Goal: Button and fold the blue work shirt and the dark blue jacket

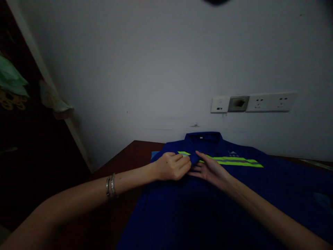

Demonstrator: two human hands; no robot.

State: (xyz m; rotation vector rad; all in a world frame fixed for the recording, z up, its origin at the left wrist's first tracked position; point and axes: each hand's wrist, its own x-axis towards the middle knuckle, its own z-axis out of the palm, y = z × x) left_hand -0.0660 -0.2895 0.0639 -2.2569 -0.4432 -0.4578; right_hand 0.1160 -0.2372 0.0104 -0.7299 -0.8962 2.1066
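Note:
A dark blue work jacket [166, 211] with a collar and a yellow-green reflective stripe [236, 161] lies spread on a dark red-brown table. My left hand [174, 166], with bracelets on its wrist, is closed on the jacket's front, pinching up a fold of cloth near the stripe. Just to the right, my right hand [208, 170] touches the same raised fold, its thumb above and its fingers stretched out and apart below. The dim light hides the details of the front edge.
The table [125, 156] meets a pale wall [130, 69] behind the jacket. A row of wall sockets [267, 103] sits above the collar on the right. At the far left, light green cloth [11, 76] hangs in a dark area.

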